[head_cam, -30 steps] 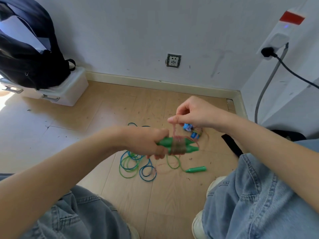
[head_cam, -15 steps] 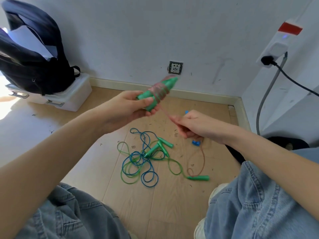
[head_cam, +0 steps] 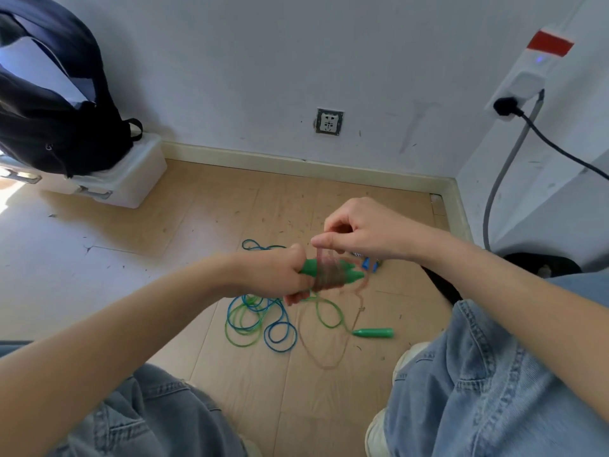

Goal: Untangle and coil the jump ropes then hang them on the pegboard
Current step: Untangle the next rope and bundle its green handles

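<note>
My left hand [head_cam: 280,275] grips a pair of green jump-rope handles [head_cam: 342,273] held side by side, with a pinkish-brown rope [head_cam: 326,275] wound round their middle. Just above them my right hand [head_cam: 359,232] pinches a strand of that rope. The loose end of the pink rope [head_cam: 329,354] hangs down and loops on the floor. Below my hands lies a tangle of green and blue rope [head_cam: 260,321] on the wooden floor. One loose green handle [head_cam: 374,332] lies to its right. Blue handles [head_cam: 367,262] peek out behind my right hand.
A black backpack [head_cam: 56,103] sits on a white storage box [head_cam: 131,179] at the far left by the wall. A wall socket [head_cam: 329,121] is straight ahead. A grey cable [head_cam: 497,179] hangs at the right. My knees in jeans [head_cam: 494,374] frame the floor space.
My left hand brought the wrapped handles down from chest height to low over the tangle. My right hand rose above them, still pinching the pink rope.
</note>
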A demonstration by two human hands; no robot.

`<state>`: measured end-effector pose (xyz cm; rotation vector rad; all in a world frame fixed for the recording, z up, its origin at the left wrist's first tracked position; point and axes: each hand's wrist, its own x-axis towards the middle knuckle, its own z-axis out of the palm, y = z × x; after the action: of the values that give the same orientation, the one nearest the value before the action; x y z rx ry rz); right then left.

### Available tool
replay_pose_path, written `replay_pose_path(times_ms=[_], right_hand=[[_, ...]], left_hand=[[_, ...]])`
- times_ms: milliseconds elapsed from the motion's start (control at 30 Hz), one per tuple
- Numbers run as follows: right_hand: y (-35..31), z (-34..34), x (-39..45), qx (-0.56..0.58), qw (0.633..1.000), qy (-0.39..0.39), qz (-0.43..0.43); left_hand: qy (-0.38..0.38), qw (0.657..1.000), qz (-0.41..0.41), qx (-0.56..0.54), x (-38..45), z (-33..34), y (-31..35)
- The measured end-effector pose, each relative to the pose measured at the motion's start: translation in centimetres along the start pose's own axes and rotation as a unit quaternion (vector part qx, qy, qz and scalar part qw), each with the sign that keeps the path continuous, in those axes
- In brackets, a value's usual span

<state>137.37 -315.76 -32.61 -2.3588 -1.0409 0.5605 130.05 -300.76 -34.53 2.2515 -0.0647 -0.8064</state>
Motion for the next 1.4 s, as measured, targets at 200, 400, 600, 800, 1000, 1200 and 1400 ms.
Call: replay_pose_path(times_ms=[200,400,600,800,1000,1200,1400], right_hand=[[0.8,-1.1,-0.1,0.064,0.995,-0.064,0.045],[0.4,-0.5,-0.2,0.217,0.975,-0.053,0.020],[-0.3,-0.2,-0.1,0.157,0.986,0.053,0.016],[-0.9,0.5,-0.2,0.044,0.997,0.010,-0.059],[-1.3,0.5,0.4,-0.037,0.996,-0.023,-0.076],[0.5,-1.0,0.2,-0.013,1.000,0.023,-0.005],[0.3,-1.2,0.2,0.084,0.995,0.046,0.018]], left_hand=[[-0.152,0.986,0.052,-0.030,-2.4,-1.9,0.9],[-0.230,0.918,0.171,-0.276,-3.4,-4.5,0.5],[0.067,0.886,0.105,-0.447,-1.2,-5.8,-1.0],[0.242,0.944,-0.014,-0.225,1.3,-3.3,-2.2],[0.182,0.980,-0.007,-0.085,1.9,-0.3,-1.0],[0.014,1.000,0.003,-0.003,-0.3,-1.7,-0.1],[-0.164,0.978,0.098,-0.081,-2.7,-3.0,1.1]])
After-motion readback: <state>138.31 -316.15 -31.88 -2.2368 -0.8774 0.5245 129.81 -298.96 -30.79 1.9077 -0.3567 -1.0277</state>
